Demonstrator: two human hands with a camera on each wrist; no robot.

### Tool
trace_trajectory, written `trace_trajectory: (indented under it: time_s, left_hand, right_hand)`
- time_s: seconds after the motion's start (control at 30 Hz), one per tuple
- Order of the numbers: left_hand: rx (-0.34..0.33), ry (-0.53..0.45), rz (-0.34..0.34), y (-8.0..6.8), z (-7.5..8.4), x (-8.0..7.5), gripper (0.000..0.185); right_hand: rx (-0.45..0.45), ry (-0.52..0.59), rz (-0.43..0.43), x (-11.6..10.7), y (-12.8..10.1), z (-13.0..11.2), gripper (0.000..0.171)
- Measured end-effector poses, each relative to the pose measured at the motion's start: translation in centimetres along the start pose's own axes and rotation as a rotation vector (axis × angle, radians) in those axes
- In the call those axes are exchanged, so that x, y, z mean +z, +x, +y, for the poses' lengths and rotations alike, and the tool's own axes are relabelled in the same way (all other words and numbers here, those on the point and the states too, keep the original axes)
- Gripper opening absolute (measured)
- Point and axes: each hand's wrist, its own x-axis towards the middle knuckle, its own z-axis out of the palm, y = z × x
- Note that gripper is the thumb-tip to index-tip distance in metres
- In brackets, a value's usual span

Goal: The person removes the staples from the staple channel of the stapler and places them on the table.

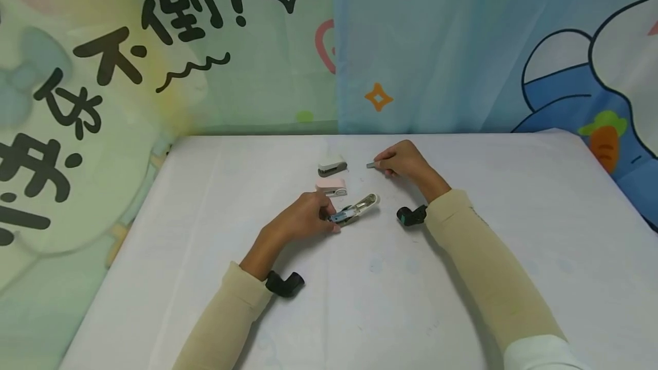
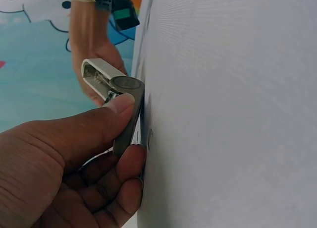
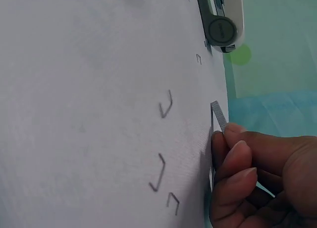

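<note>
An open stapler (image 1: 356,209) lies on the white table (image 1: 205,233) near its middle, white top arm swung out toward 2 o'clock, metal staple channel bared, a blue part at the near end. In the left wrist view the stapler (image 2: 116,96) shows a white shell, a round grey cap and a grey base set against the cloth.

The left hand (image 1: 303,218) grips its near end, thumb (image 2: 106,114) pressed on the grey base, fingers curled beneath.

The right hand (image 1: 403,160), at 1 o'clock from the stapler and well apart from it, pinches a short grey strip of staples (image 1: 371,165) between thumb and fingertips; the strip sticks out toward 9 o'clock. The right wrist view shows the strip (image 3: 218,116) just off the cloth, fingers (image 3: 233,163) curled round it.

Loose bent staples (image 3: 163,139) lie scattered on the cloth beside that hand.

At 11 o'clock from the open stapler sits a pink stapler (image 1: 332,187), just beside the left hand's fingertips; farther at 12 lies a white-and-grey stapler (image 1: 332,165), closed. Both lie between the two hands. Black wrist mounts (image 1: 284,283) sit at each cuff of the beige sleeves (image 1: 483,256). A cartoon backdrop (image 1: 462,44) hangs behind.
</note>
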Motion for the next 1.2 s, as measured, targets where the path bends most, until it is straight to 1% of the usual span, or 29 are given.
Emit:
trace_trajectory:
  time_s: [0.1,0.23,0.47,0.67,0.77,0.9,1.0,1.1,1.2]
  left_hand:
    - [0.005,0.004,0.007,0.0,0.0,-0.1,0.021]
    - [0.010,0.007,0.009,0.0,0.0,-0.1,0.022]
    - [0.004,0.008,0.009,0.0,0.0,0.0,0.022]
    - [-0.002,0.014,0.010,0.0,-0.1,-0.1,0.023]
    - [-0.008,0.018,0.011,-0.1,-0.1,-0.1,0.024]
    - [-0.013,0.020,0.018,-0.2,-0.1,-0.1,0.023]
    - [-0.006,0.017,0.023,-0.3,-0.2,-0.1,0.023]
    - [0.008,0.012,0.022,-0.2,-0.1,0.0,0.023]
    - [0.013,0.008,0.019,-0.1,-0.1,0.1,0.023]
  right_hand:
    - [-0.021,-0.034,-0.010,0.0,0.0,-0.1,0.019]
    - [-0.033,-0.045,-0.008,-0.1,-0.1,-0.1,0.019]
    - [-0.053,-0.112,0.024,-0.4,-0.4,0.2,0.020]
    - [-0.074,-0.163,0.021,-0.7,-0.7,0.4,0.023]
    - [-0.119,-0.212,0.004,-0.7,-1.0,0.6,0.024]
    - [-0.233,-0.244,-0.058,-0.8,-2.0,0.5,0.025]
    - [-0.329,-0.206,-0.127,-0.8,-3.4,0.2,0.029]
    - [-0.393,-0.136,-0.230,-1.0,-5.0,0.2,0.037]
    - [-0.419,-0.099,-0.343,-1.0,-6.2,0.3,0.041]
